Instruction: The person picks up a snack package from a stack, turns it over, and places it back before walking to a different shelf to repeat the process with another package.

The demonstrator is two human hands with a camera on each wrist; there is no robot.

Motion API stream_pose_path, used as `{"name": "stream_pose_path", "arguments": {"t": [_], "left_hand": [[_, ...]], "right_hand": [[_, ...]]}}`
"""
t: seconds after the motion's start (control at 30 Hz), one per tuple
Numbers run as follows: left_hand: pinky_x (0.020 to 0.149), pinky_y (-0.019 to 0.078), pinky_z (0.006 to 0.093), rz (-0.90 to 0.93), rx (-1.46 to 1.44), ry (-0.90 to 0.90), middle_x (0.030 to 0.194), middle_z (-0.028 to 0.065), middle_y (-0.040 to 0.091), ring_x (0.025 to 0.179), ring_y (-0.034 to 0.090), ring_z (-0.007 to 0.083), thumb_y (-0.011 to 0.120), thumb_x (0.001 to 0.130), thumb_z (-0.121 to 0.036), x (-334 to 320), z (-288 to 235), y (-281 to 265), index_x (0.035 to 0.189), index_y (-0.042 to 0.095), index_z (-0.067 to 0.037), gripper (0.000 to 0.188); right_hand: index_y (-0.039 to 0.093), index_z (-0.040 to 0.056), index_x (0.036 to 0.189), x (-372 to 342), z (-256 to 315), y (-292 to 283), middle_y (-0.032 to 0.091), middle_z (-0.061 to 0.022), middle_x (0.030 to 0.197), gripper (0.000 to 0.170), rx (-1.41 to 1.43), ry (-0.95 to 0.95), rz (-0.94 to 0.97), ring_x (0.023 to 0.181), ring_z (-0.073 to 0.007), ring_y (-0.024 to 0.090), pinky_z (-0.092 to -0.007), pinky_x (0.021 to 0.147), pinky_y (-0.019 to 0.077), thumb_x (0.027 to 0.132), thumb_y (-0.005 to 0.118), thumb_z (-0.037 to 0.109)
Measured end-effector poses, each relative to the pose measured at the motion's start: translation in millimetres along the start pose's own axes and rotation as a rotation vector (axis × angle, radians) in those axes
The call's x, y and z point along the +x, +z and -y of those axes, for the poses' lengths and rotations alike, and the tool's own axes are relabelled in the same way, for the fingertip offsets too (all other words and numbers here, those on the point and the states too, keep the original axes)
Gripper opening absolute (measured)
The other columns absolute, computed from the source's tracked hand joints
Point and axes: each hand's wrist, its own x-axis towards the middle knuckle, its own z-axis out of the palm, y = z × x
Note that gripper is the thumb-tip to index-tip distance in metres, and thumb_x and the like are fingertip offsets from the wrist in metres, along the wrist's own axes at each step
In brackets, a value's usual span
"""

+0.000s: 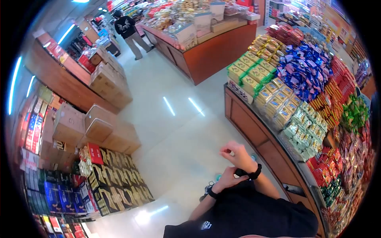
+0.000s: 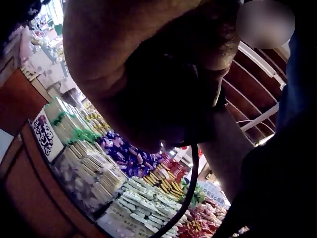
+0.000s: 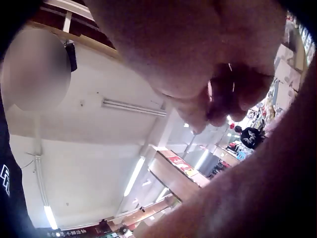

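In the head view my left hand [image 1: 228,179] pinches the small black wrist camera [image 1: 240,172] strapped on my right wrist. Its thumb lies along the near side of the device. Dark and backlit in the left wrist view, the left hand's fingers [image 2: 106,54] bend around a black shape from which a thin cable [image 2: 192,191] runs down. My right hand [image 1: 239,156] is held out over the floor with its fingers loosely curled and nothing seen in them. The right wrist view has the same hand [image 3: 198,54] close up, fingers bent inward. Black bands [image 1: 213,193] circle both wrists.
On my right stands a wooden display counter [image 1: 254,129] heaped with packaged snacks, among them blue packets [image 1: 303,69]. Cardboard boxes [image 1: 69,123] and stacked black-and-gold cartons [image 1: 113,174] line the left. Farther up the aisle a person [image 1: 129,33] walks beside another wooden counter [image 1: 214,51].
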Motion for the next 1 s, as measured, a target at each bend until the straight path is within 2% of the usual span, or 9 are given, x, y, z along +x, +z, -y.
{"name": "stream_pose_path", "arguments": {"t": [0.13,0.3,0.4,0.57,0.67,0.77,0.87,0.93,1.0], "left_hand": [[0.084,0.0493,0.0347,-0.030,0.030,-0.074,0.102,0.0161,0.067,0.097,0.065,0.0254,0.074,0.078,-0.026,-24,16,-7,0.113,0.060,0.002,0.047],[0.103,0.0373,0.0376,-0.130,0.026,0.086,0.131,0.0182,0.050,0.124,0.046,0.0271,0.076,0.077,-0.034,-42,26,-7,0.132,0.041,0.001,0.074],[0.106,0.0348,0.0381,-0.063,0.075,-0.093,0.134,0.0163,0.048,0.126,0.044,0.0260,0.076,0.077,-0.037,-57,52,-9,0.134,0.038,0.001,0.079],[0.105,0.0361,0.0373,-0.147,0.029,-0.112,0.132,0.0158,0.050,0.124,0.046,0.0264,0.073,0.079,-0.041,-59,60,-25,0.133,0.039,0.002,0.076],[0.091,0.0458,0.0362,-0.244,-0.055,-0.088,0.115,0.0163,0.062,0.106,0.059,0.0241,0.070,0.082,-0.041,-57,42,-53,0.122,0.054,0.001,0.060],[0.070,0.0480,0.0337,-0.082,0.149,-0.466,0.081,0.0133,0.067,0.073,0.063,0.0190,0.073,0.080,-0.033,-62,14,-100,0.086,0.066,0.002,0.036],[0.061,0.0476,0.0319,-0.370,0.290,-0.401,0.074,0.0131,0.066,0.064,0.061,0.0195,0.073,0.079,-0.036,-63,-10,-136,0.081,0.065,0.000,0.037],[0.072,0.0486,0.0337,-0.423,0.340,-0.393,0.084,0.0107,0.067,0.077,0.063,0.0206,0.074,0.076,-0.042,-46,-5,-151,0.088,0.067,-0.005,0.039],[0.085,0.0461,0.0392,-0.472,0.785,0.154,0.099,0.0080,0.066,0.094,0.060,0.0235,0.074,0.073,-0.046,-25,6,-168,0.096,0.067,-0.009,0.044]], "right_hand": [[0.065,0.0039,0.084,-7,-9,36,0.062,-0.0094,0.076,0.011,-0.045,-0.002,0.138,0.069,-0.0222,0.061,-0.0313,0.062,0.0485,0.080,0.070,0.013],[0.065,0.0040,0.085,-8,4,60,0.063,-0.0091,0.080,0.012,-0.028,-0.084,0.413,0.075,-0.0258,0.061,-0.0345,0.068,0.0493,0.082,0.067,0.015],[0.064,0.0046,0.086,-10,-5,80,0.062,-0.0097,0.082,0.012,0.001,-0.214,0.521,0.079,-0.0261,0.061,-0.0355,0.071,0.0491,0.083,0.067,0.015],[0.064,0.0041,0.087,6,-24,103,0.061,-0.0125,0.082,0.013,0.015,-0.160,0.635,0.079,-0.0286,0.059,-0.0367,0.071,0.0484,0.083,0.066,0.016],[0.064,0.0033,0.087,27,-38,116,0.061,-0.0130,0.081,0.014,0.082,-0.125,0.598,0.075,-0.0307,0.058,-0.0381,0.068,0.0477,0.083,0.066,0.016],[0.063,0.0024,0.090,48,-66,132,0.061,-0.0140,0.082,0.013,-0.004,-0.090,0.543,0.075,-0.0318,0.058,-0.0385,0.068,0.0470,0.085,0.063,0.015],[0.063,0.0022,0.090,57,-111,153,0.061,-0.0121,0.080,0.013,-0.220,-0.066,0.716,0.075,-0.0291,0.058,-0.0375,0.068,0.0468,0.087,0.059,0.014],[0.058,0.0041,0.099,56,-161,177,0.060,-0.0128,0.083,0.019,0.241,-0.392,0.696,0.081,-0.0276,0.058,-0.0401,0.072,0.0464,0.086,0.061,0.017],[0.058,0.0041,0.099,62,-171,186,0.060,-0.0128,0.083,0.019,0.327,-0.220,0.865,0.081,-0.0273,0.058,-0.0400,0.072,0.0464,0.086,0.061,0.017]]}}
